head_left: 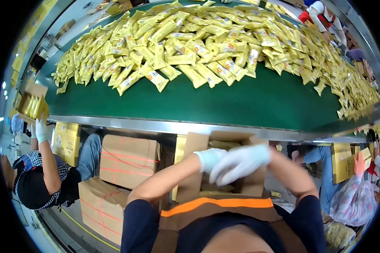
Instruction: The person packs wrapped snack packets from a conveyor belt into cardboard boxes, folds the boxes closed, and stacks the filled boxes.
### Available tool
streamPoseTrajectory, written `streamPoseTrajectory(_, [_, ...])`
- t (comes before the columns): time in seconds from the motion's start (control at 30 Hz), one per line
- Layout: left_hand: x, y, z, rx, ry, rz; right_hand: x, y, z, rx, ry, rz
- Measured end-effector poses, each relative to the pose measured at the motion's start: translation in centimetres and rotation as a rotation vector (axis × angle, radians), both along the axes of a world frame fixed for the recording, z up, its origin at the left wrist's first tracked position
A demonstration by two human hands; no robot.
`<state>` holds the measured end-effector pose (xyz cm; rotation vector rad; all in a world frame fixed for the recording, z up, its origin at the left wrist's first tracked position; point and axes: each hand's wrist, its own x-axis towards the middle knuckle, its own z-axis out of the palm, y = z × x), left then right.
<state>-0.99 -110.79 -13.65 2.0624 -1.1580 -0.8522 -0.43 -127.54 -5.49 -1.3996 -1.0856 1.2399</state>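
Observation:
Both my hands wear pale gloves and are above an open cardboard box [191, 181] in front of my body. My left hand [210, 159] reaches in from the left, and its fingers are hidden behind the other glove. Across it lies my right hand [241, 162], blurred by motion, with the fingers pointing down and left. Whether it holds anything I cannot make out. Inside the box, dim packets [223, 144] show at the far end and near my apron. The box flaps stand spread out.
A green conveyor belt [177, 101] with a metal edge [156, 125] runs ahead, heaped with yellow packets [190, 46]. Strapped cartons [128, 162] stand to the left. A co-worker at left lifts a box of packets [33, 105]; another at right handles a yellow carton [344, 166].

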Motion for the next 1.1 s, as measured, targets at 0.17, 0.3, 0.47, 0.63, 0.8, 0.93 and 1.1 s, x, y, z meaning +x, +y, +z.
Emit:
streamPoseTrajectory(0.17, [10.8,10.7,5.5,-0.397,-0.86,0.906,19.7,-3.1,2.6,-0.014,-0.621,-0.922])
streamPoseTrajectory(0.3, [20.2,23.9,-2.7,0.379,-0.884,1.529,30.8,3.1,2.4,-0.321,-0.766,-0.84])
streamPoseTrajectory(0.47, [23.4,23.4,-3.7,0.214,-0.696,1.344,37.8,12.5,-6.7,-0.58,-0.965,-0.793])
streamPoseTrajectory(0.63, [22.4,11.8,-2.6,-0.33,-0.358,1.265,33.9,6.8,-6.4,-0.585,-1.023,-0.395])
streamPoseTrajectory(0.8, [19.3,3.5,-1.0,-0.311,-0.529,1.103,26.1,-1.2,-4.7,-0.648,-1.138,-0.289])
streamPoseTrajectory(0.93, [15.2,5.2,1.8,0.09,-0.717,0.826,21.8,-7.1,-5.0,-0.638,-1.245,-0.211])
streamPoseTrajectory(1.1, [11.7,9.3,2.3,0.109,-0.397,1.026,16.5,-12.8,-5.5,-0.515,-1.538,-0.591])
